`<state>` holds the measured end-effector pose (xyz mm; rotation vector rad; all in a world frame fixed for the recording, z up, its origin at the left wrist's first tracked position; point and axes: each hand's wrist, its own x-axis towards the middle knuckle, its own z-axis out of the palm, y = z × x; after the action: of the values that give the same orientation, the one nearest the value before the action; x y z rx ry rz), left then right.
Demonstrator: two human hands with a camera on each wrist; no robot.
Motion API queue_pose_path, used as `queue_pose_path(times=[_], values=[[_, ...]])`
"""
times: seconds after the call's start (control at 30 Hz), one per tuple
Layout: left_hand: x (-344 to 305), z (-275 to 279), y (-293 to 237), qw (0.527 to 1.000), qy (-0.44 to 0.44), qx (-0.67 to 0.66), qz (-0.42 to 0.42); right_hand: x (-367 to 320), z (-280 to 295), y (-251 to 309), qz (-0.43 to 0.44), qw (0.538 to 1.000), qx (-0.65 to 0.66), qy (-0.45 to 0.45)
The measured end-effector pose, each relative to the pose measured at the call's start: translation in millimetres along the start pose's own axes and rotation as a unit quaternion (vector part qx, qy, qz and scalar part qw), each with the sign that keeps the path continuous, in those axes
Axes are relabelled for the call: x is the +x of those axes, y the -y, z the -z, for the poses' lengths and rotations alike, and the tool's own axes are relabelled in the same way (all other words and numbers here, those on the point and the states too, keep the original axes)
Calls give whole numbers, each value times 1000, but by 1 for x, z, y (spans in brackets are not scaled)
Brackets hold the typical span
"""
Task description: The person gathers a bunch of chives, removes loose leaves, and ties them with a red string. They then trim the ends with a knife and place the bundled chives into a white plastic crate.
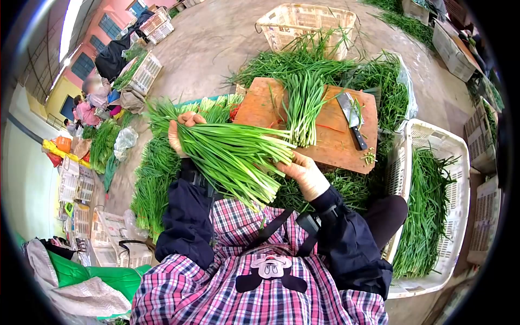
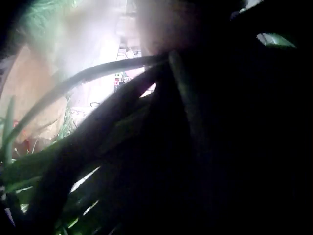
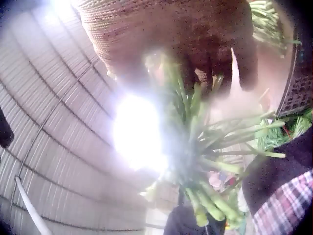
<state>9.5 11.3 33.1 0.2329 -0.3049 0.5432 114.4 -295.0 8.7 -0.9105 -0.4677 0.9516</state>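
Note:
A loose bunch of garlic chives (image 1: 233, 157) lies across both hands above the lap in the head view. My left hand (image 1: 175, 138) grips its leafy end, fingertips curled over the top. At the pale stem ends, my right hand (image 1: 304, 174) pinches some stalks between thumb and fingers. The right wrist view has the knit-gloved right hand (image 3: 166, 39) with cut stem ends (image 3: 210, 205) fanning out below it. Dark, close leaves (image 2: 98, 127) block most of the left wrist view. Beyond the hands, another chive bunch (image 1: 303, 111) lies on a wooden board (image 1: 260, 103).
A cleaver (image 1: 351, 116) rests on the board's right side, with stem trimmings (image 1: 369, 157) near its handle. At right stands a white crate (image 1: 460, 216) of chives; another crate (image 1: 271, 32) stands behind the board. More chives (image 1: 149, 184) are heaped at left.

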Motion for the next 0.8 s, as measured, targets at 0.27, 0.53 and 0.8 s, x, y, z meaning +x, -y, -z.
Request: queue_pose_path(times=[0.27,0.53,0.8], values=[[-4,-8,-3,999,-45,-8,3,2,16,-24,-93,982,150,70],[4,-11,14,971,-35,236,20,14,3,-57,116,983,83,-117],[4,4,10,976,-22,209,-55,-22,24,-41,-5,982,154,-105]])
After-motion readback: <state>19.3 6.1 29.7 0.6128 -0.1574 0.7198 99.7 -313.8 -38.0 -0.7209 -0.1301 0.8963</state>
